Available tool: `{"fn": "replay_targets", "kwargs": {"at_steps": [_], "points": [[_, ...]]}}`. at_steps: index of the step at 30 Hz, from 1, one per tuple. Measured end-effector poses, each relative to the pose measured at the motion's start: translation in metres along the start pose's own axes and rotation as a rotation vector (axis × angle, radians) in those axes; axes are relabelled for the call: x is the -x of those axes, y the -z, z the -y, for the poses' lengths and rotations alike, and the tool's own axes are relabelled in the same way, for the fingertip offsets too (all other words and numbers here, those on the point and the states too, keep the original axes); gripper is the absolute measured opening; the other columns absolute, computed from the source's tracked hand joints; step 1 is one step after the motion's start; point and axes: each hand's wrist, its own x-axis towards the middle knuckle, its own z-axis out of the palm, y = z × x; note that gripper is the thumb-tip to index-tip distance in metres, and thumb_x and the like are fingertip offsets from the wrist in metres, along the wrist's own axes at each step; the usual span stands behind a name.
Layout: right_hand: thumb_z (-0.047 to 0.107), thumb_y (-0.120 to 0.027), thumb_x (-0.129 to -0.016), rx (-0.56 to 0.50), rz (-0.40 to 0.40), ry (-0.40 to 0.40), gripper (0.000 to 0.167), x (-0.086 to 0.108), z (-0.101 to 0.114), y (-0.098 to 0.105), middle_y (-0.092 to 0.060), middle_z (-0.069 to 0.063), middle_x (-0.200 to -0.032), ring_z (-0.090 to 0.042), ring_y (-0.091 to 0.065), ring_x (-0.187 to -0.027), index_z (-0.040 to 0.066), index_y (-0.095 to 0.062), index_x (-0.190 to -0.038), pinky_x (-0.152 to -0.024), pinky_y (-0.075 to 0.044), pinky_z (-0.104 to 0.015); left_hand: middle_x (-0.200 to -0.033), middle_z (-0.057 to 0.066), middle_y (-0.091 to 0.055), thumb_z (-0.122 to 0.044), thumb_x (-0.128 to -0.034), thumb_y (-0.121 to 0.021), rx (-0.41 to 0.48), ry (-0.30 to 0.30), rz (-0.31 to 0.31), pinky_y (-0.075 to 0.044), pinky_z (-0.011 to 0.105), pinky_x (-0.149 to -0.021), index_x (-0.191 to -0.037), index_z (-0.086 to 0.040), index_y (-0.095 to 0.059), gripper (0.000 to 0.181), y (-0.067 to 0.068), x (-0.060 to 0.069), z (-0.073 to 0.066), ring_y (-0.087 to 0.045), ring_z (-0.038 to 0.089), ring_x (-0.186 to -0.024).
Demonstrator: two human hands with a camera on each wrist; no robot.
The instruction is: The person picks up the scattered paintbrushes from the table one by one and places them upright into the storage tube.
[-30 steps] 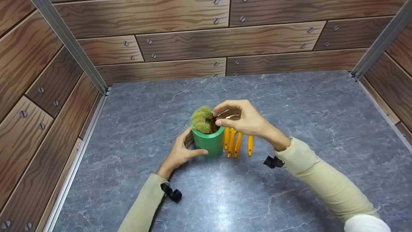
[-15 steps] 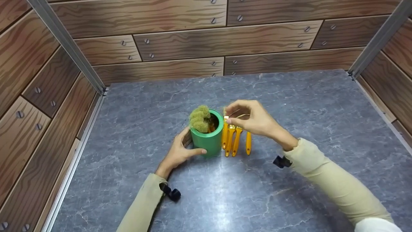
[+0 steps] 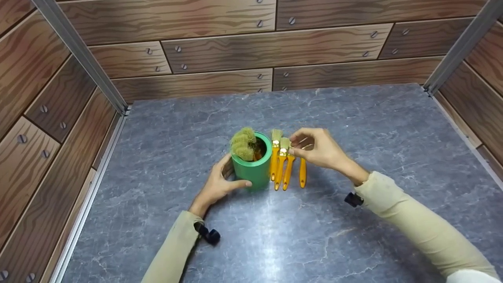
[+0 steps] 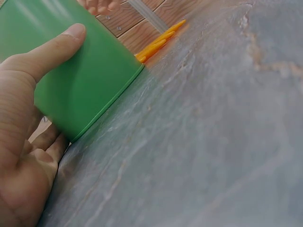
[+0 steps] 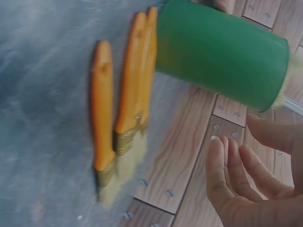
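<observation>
A green cylindrical cup (image 3: 252, 174) stands upright on the table, several brushes inside with their tan bristles (image 3: 243, 146) leaning over the left of its rim. My left hand (image 3: 217, 185) grips it low on the left side, thumb across the front. Just right of the cup lie several flat paintbrushes (image 3: 279, 169) with orange handles, bristles pointing away from me. My right hand (image 3: 320, 148) hovers over their bristle ends, fingers loosely bent and holding nothing; in the right wrist view there is a gap between thumb and fingertips. It hides the bristles of the rightmost paintbrush (image 3: 303, 173).
The table (image 3: 188, 133) has a grey-blue marbled surface. Wood-patterned walls (image 3: 220, 55) close it in at the back and both sides, with metal posts (image 3: 84, 59) at the back corners. A small black camera (image 3: 208, 234) sits on each wrist.
My right hand has moved from the cup's mouth to the right, over the paintbrushes, uncovering the cup's opening and the left paintbrushes' bristles. My left hand keeps its grip on the cup.
</observation>
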Motion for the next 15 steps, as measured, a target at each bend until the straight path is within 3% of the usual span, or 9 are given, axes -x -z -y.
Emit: {"fn": "replay_targets", "kwargs": {"at_steps": [6, 15], "points": [[0.003, -0.083, -0.091, 0.05, -0.005, -0.016, 0.028, 0.003, -0.016, -0.002, -0.077, -0.023, -0.111, -0.035, -0.077, -0.096, -0.004, -0.074, -0.116, -0.086, -0.068, -0.044, -0.164, 0.005, -0.051, -0.008, -0.0769, -0.097, -0.002, 0.01, 0.006, -0.034, 0.04, -0.131, -0.165, -0.015, -0.04, 0.105, 0.0, 0.0, 0.001, -0.045, 0.023, -0.154], [0.007, -0.087, -0.088, 0.13, 0.001, -0.099, 0.029, 0.007, -0.042, -0.01, -0.078, -0.017, -0.1, -0.031, -0.076, -0.088, -0.005, -0.075, -0.111, -0.082, -0.068, -0.042, -0.163, 0.003, -0.052, -0.009, -0.0772, -0.097, -0.006, -0.001, 0.004, -0.034, 0.042, -0.131, -0.165, -0.019, -0.04, 0.105, 0.001, 0.0, 0.001, -0.045, 0.023, -0.154]]}}
